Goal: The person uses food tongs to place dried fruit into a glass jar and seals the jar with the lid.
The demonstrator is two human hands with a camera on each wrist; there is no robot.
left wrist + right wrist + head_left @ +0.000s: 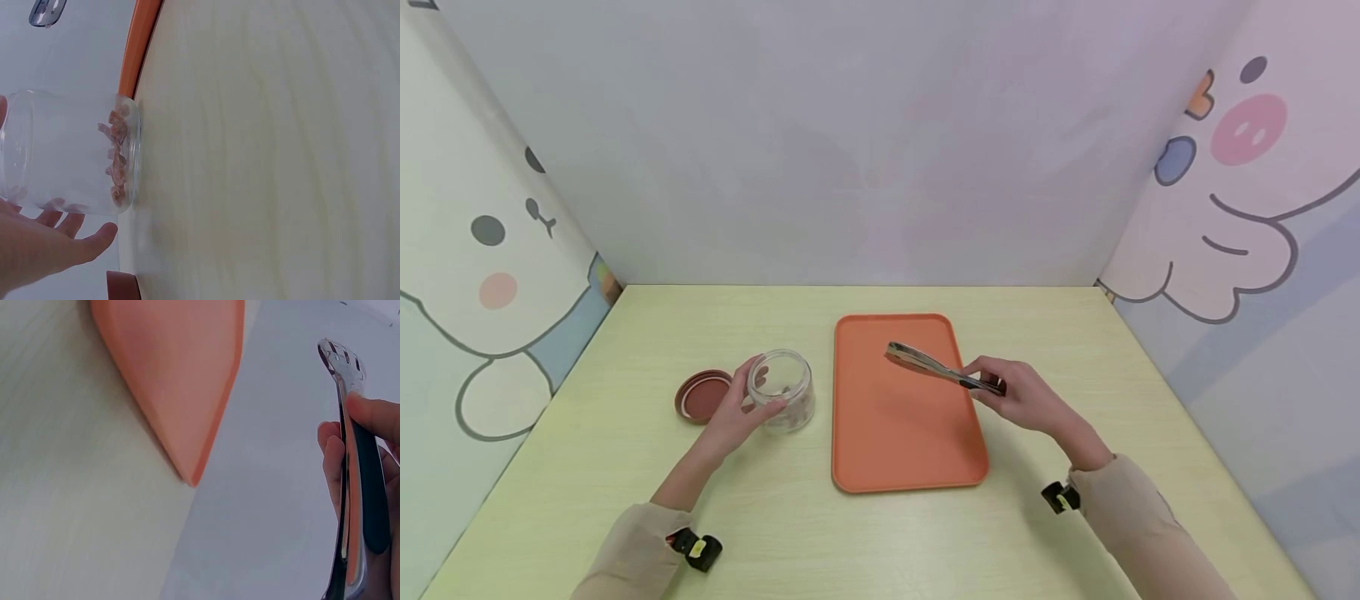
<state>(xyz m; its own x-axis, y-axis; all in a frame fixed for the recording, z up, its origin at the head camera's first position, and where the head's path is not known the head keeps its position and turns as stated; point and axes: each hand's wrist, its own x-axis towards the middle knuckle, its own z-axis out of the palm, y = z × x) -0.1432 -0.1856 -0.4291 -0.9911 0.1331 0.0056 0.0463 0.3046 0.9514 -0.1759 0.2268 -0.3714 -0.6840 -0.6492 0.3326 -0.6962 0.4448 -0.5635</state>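
On the left, my left hand [731, 423] holds a clear glass jar [799, 398] from the side, thumb and fingers spread round it. The jar is upright and its mouth is uncovered. Small pinkish-brown pieces [118, 156] lie at its bottom in the left wrist view. My right hand [1026, 397] grips metal tongs [925, 363] by their dark handles, above the right side of an orange tray [902, 442]. The tongs' slotted tips [344, 359] point left in the head view, lie close together and show nothing between them.
A reddish-brown round lid [706, 397] lies on the table just left of the jar, partly behind my left hand. The pale wooden table [760, 533] meets a plain back wall [865, 167], with cartoon-printed walls on both sides.
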